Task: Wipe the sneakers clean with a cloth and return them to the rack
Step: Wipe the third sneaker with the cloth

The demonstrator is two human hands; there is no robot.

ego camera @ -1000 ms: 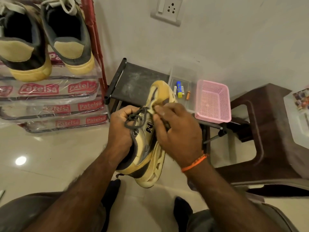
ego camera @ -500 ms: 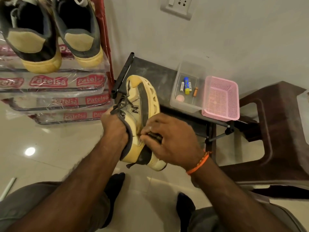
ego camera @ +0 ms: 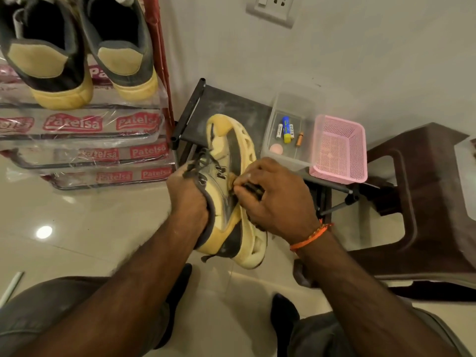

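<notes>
Head view: at the centre, the left hand (ego camera: 189,195) is pushed into the opening of a cream-and-dark-grey lace-up sneaker (ego camera: 233,181) and grips its collar, holding it in the air with the toe toward 12 o'clock and the perforated cream sole turned toward 3 o'clock. The right hand (ego camera: 277,199) has its fingers curled around a small dark cloth (ego camera: 253,188), little of which shows, and presses it against the sneaker's side just beside the dark logo. An orange thread band (ego camera: 310,237) circles the right wrist.

Behind the sneaker, toward 12 o'clock, stands a low black surface (ego camera: 231,104) dusted with pale marks. On it, toward 2 o'clock, sits a clear plastic tub (ego camera: 293,104) holding several small batteries and a pink disc, with a pink perforated plastic basket (ego camera: 340,150) touching its right side.

At 10 o'clock, a red-framed shoe rack (ego camera: 159,60) with plastic-wrapped shelves printed with red labels carries 2 dark-grey sneakers with tan heel patches (ego camera: 77,55), heels facing the camera, side by side on the top shelf in view.

At 3 o'clock is a dark brown plastic stool (ego camera: 422,191). A white wall socket (ego camera: 271,7) is at 12 o'clock. The glossy cream tiled floor (ego camera: 85,233) spreads toward 8 o'clock.
</notes>
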